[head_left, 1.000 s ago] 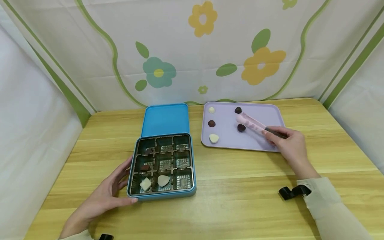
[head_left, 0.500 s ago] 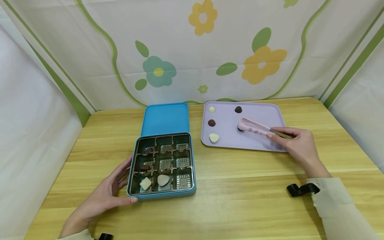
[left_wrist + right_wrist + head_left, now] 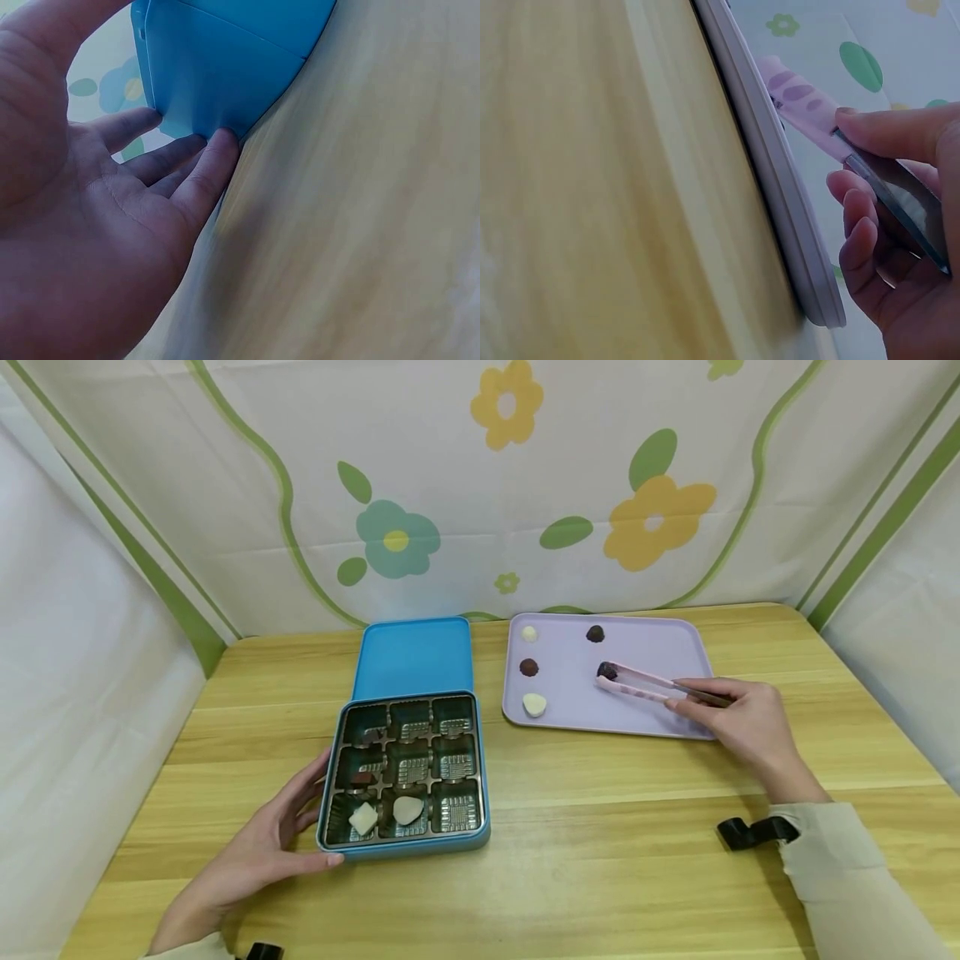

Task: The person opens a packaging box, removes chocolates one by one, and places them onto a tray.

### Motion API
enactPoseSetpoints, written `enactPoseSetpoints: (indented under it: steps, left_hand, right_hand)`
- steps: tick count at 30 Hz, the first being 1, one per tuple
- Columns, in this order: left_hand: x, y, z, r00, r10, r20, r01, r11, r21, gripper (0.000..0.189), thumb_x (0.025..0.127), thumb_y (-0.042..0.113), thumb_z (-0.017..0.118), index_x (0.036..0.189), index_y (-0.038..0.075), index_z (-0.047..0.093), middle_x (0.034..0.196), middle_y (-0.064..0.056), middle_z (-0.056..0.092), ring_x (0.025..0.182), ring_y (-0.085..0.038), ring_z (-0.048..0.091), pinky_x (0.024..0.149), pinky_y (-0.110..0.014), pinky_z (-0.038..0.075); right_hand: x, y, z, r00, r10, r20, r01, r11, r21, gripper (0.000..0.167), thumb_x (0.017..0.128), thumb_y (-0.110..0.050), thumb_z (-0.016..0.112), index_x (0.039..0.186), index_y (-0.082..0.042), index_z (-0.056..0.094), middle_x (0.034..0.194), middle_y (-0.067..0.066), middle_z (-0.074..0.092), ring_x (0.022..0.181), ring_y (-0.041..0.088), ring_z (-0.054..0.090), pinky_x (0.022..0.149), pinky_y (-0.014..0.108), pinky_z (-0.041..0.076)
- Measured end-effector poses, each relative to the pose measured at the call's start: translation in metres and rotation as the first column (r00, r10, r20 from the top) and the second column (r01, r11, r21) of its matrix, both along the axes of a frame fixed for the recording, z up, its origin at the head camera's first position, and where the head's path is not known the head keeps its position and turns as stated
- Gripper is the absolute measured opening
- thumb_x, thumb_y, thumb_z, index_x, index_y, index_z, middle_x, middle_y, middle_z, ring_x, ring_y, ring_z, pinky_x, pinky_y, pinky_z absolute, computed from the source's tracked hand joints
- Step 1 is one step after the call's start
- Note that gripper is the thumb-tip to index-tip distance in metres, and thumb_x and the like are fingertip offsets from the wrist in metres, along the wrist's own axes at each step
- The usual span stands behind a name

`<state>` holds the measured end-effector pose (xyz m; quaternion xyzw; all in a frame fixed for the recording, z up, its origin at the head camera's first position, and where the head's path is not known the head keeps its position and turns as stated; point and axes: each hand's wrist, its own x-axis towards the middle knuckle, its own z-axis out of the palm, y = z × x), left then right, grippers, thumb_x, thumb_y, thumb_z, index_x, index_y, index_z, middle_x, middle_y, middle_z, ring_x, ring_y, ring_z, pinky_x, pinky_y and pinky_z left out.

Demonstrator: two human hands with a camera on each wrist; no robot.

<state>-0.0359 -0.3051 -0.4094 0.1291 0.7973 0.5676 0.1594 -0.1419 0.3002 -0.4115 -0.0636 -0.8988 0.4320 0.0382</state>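
Note:
In the head view my right hand (image 3: 750,727) pinches pink-tipped tongs (image 3: 636,691) between thumb and fingers. The tong tips stand on either side of a dark chocolate (image 3: 607,671) over the lilac tray (image 3: 660,643). The right wrist view shows the tongs' metal handle (image 3: 900,191) under my thumb. My left hand (image 3: 262,852) holds the left front corner of the blue tin (image 3: 486,835), thumb at the front and fingers along the side. Inside the tin's divided insert are a white square chocolate (image 3: 363,819), a white rounded chocolate (image 3: 407,811) and brown pieces (image 3: 363,777).
On the tray also lie a small white chocolate (image 3: 529,633), a brown one (image 3: 528,667), a white rounded one (image 3: 535,705) and another dark one (image 3: 595,633). Behind the tin lies its blue lid (image 3: 412,656). A patterned cloth (image 3: 480,510) hangs behind the wooden table (image 3: 570,860).
The tongs have shifted right and toward me, from between the two dark chocolates to around the nearer one. My right hand moved right with them. The left hand and tin stayed put.

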Motion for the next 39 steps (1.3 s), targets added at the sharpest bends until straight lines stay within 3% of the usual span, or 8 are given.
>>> enactPoseSetpoints:
  steps: [4,11,24,39]
  left_hand:
    - [0.000,0.000,0.000,1.000,0.001,0.000,-0.001,1.000,-0.001,0.114,0.088,0.000,0.085,0.175,0.029,0.015,0.177,-0.026,0.020,0.145,0.013,0.041,0.112,-0.006,0.040]
    - [-0.001,0.000,-0.001,1.000,-0.011,-0.028,0.011,1.000,0.003,0.114,0.088,-0.001,0.085,0.174,0.027,0.016,0.177,-0.025,0.021,0.146,0.013,0.040,0.112,-0.006,0.040]
    - [0.000,0.001,-0.001,0.998,-0.016,-0.052,0.016,1.000,0.006,0.114,0.088,-0.002,0.085,0.175,0.024,0.016,0.177,-0.027,0.020,0.146,0.015,0.039,0.112,-0.006,0.040]
    - [-0.001,0.000,-0.001,0.999,-0.019,-0.047,0.020,1.000,0.004,0.114,0.088,-0.001,0.085,0.174,0.025,0.016,0.177,-0.026,0.021,0.146,0.015,0.040,0.112,-0.006,0.041]
  right_hand:
    - [-0.001,-0.003,0.001,0.999,0.000,-0.040,0.000,1.000,-0.010,0.051,0.088,-0.040,0.091,0.126,-0.008,0.081,0.083,-0.039,0.070,0.079,-0.010,0.064,0.063,0.011,0.052]
    - [0.001,-0.005,0.002,0.999,0.002,-0.049,-0.003,1.000,-0.020,0.049,0.086,-0.039,0.093,0.123,-0.009,0.083,0.095,-0.035,0.072,0.084,-0.009,0.064,0.067,0.010,0.055]
    - [0.005,-0.005,0.005,0.998,0.008,-0.063,-0.011,0.998,-0.054,0.046,0.086,-0.035,0.093,0.122,-0.009,0.083,0.097,-0.038,0.071,0.090,-0.009,0.066,0.070,0.009,0.056]
    - [0.003,0.012,0.005,0.999,0.027,-0.029,-0.027,1.000,0.005,0.050,0.086,-0.039,0.093,0.125,-0.010,0.082,0.100,-0.041,0.065,0.093,-0.007,0.061,0.070,0.008,0.054]
